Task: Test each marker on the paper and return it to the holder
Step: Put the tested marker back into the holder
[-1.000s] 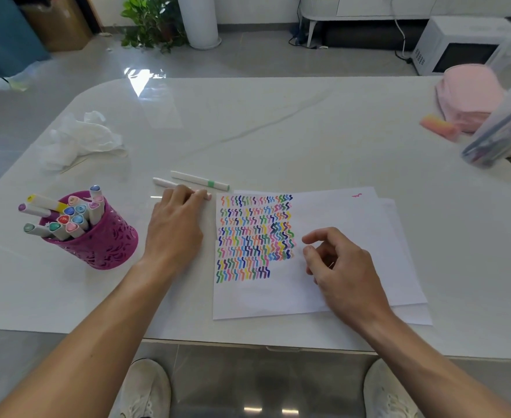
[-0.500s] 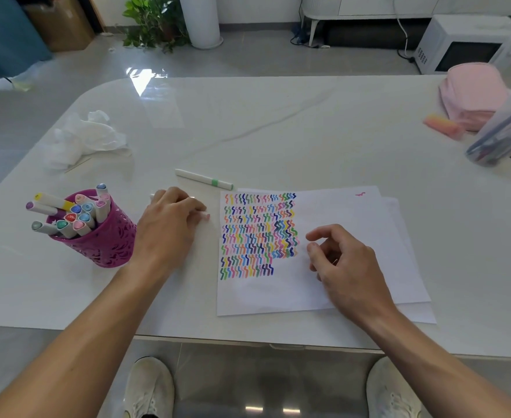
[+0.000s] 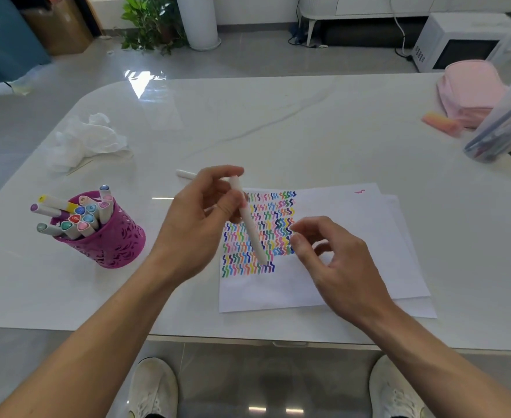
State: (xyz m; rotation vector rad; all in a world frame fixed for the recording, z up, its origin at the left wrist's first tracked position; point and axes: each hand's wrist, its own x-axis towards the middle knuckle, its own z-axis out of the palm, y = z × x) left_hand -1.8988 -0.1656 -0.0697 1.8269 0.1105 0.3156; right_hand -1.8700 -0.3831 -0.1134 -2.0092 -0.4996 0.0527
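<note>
My left hand (image 3: 201,218) grips a white marker (image 3: 249,227) and holds it tilted above the left part of the paper (image 3: 338,236). The paper carries rows of coloured zigzag test marks (image 3: 258,233). My right hand (image 3: 335,263) hovers over the paper just right of the marker's lower end, fingers loosely curled and holding nothing. A purple perforated holder (image 3: 106,239) with several capped markers stands on the table to the left. A second white marker (image 3: 186,174) lies on the table beyond my left hand, partly hidden by it.
Crumpled white tissue (image 3: 85,143) lies at the back left. At the far right are a pink pouch (image 3: 471,89), an orange-pink eraser (image 3: 441,123) and a clear case of pens (image 3: 501,128). The table's front edge (image 3: 248,337) runs near my knees.
My left hand picked a white marker up off the table and lifted it over the paper. My right hand rose slightly and its fingers spread toward the marker.
</note>
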